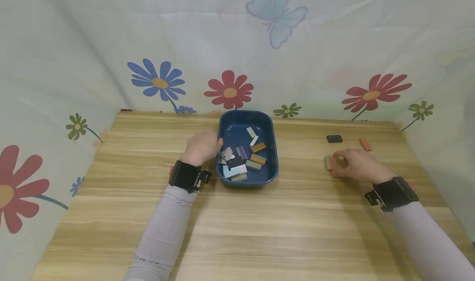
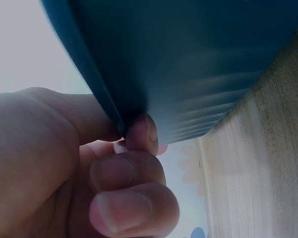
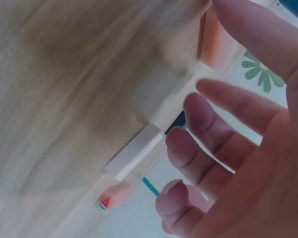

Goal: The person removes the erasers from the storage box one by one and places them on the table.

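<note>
My left hand (image 1: 202, 148) grips the left rim of a dark blue tub (image 1: 275, 165), with thumb and fingers on either side of the wall in the left wrist view. Several small rectangular blocks lie in the tub, among them a black block (image 1: 234, 162) and an orange-brown block (image 1: 258, 147). On the right, my right hand (image 1: 358, 164) has thumb and forefinger spread about an orange block (image 1: 332, 164), which lies against a green block (image 1: 327, 163). In the right wrist view, a gap shows between the forefinger and the orange block (image 3: 216, 44). The other fingers are loosely bent.
Behind the right hand lie a dark block (image 1: 335, 138) and another orange block (image 1: 365, 144). The right wrist view also shows a white block (image 3: 134, 151) near the fingertips. A flower-printed curtain (image 1: 304, 66) borders the wooden table (image 1: 259, 231) at the back and sides.
</note>
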The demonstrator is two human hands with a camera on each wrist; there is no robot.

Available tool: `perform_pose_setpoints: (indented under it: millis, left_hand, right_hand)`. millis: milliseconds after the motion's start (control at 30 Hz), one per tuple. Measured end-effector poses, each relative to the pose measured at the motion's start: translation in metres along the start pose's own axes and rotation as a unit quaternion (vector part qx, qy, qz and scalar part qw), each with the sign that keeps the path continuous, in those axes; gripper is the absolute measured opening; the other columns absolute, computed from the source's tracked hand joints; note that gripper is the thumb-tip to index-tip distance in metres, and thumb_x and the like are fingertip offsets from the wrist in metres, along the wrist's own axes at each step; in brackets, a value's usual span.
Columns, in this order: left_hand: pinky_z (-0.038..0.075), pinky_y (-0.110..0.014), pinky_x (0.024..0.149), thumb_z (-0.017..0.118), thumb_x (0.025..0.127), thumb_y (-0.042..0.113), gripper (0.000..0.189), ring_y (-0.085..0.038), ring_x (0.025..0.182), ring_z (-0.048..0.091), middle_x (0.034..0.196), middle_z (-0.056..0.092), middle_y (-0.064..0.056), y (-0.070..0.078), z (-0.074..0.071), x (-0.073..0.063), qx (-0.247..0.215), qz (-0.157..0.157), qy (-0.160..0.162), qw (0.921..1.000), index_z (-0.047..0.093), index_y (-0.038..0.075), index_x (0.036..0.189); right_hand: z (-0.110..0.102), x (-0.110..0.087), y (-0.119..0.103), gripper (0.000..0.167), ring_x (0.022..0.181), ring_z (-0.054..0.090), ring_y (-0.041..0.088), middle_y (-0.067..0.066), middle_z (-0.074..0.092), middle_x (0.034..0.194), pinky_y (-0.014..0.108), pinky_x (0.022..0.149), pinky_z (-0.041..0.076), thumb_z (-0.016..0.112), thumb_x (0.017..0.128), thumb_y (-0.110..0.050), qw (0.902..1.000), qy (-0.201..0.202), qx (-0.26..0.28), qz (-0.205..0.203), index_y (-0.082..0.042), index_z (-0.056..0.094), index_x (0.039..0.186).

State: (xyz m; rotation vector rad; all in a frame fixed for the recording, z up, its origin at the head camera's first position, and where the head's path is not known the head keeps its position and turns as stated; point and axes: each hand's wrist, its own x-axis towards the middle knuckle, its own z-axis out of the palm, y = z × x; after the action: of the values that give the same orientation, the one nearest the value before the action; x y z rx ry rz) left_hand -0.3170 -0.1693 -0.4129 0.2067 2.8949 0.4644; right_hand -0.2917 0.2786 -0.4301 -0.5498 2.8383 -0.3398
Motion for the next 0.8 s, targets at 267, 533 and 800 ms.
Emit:
perform_pose_setpoints:
  millis: [267,533,800]
  left_hand:
    - [0.046,-0.041,0.064,0.043,0.102,0.034,0.036,-0.025,0.077,0.058,0.079,0.059,-0.008,0.002,0.001,-0.001,-0.001,-0.004,-0.003,1.0000,0.063,0.007,0.089]
    - [0.045,-0.039,0.062,0.044,0.102,0.034,0.036,-0.025,0.075,0.058,0.078,0.059,-0.007,-0.001,0.001,0.001,-0.006,-0.002,0.000,1.0000,0.063,0.008,0.087]
    - [0.044,-0.039,0.062,0.044,0.102,0.034,0.035,-0.024,0.074,0.057,0.078,0.059,-0.007,0.000,0.002,0.001,-0.009,-0.003,-0.001,1.0000,0.064,0.008,0.089]
  right_hand:
    - [-0.013,-0.002,-0.035,0.059,0.076,0.052,0.025,0.011,0.058,0.088,0.057,0.088,0.033,0.075,0.084,-0.031,0.9958,0.081,-0.041,-0.012,0.001,0.057,0.130]
    - [-0.022,0.031,-0.119,0.056,0.084,0.056,0.026,0.012,0.062,0.101,0.039,0.067,0.046,0.075,0.087,-0.033,0.9911,0.103,-0.022,-0.082,-0.003,0.058,0.131]
    - [-0.026,0.072,-0.183,0.049,0.082,0.059,0.020,0.007,0.063,0.103,0.035,0.066,0.051,0.077,0.085,-0.033,0.9826,0.089,-0.056,-0.153,-0.010,0.065,0.126]
